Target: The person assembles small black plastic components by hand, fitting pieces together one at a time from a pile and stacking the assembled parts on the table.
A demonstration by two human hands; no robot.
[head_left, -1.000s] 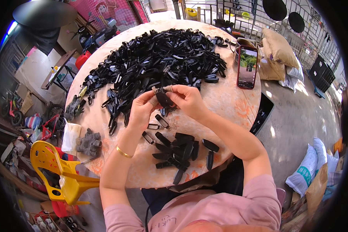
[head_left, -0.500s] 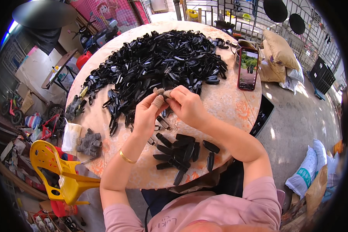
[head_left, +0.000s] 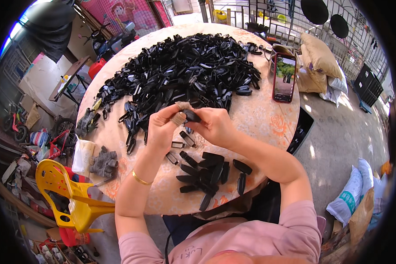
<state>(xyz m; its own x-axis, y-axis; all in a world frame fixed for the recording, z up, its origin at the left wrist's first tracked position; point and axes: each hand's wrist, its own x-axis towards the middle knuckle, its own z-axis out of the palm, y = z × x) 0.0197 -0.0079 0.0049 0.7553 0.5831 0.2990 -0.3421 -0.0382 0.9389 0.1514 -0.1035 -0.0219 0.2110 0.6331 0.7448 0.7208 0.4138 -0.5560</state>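
In front of the big heap my two hands meet over a small black oval plastic piece (head_left: 191, 115). My right hand (head_left: 214, 126) pinches it between thumb and fingers. My left hand (head_left: 162, 128), with beige wraps on its fingertips, is closed against the piece's left end. Beyond my hands spreads a large heap of black plastic pieces (head_left: 176, 66), some with open frames. Closer to me lies a small pile of long black oval pieces (head_left: 209, 169). Several open-framed pieces, one of them a black frame (head_left: 187, 138), lie just below my hands.
A phone (head_left: 284, 78) stands upright at the table's right side. Grey gloves (head_left: 104, 162) lie at the left edge of the round table (head_left: 255, 119), above a yellow chair (head_left: 75, 198). Sacks (head_left: 320, 57) are stacked beyond the right side, with more bags (head_left: 350, 193) on the floor.
The black piece now shows more plainly between my fingers, turned outward. My right hand has shifted slightly right and down, and my left hand slightly left. The piles look unchanged.
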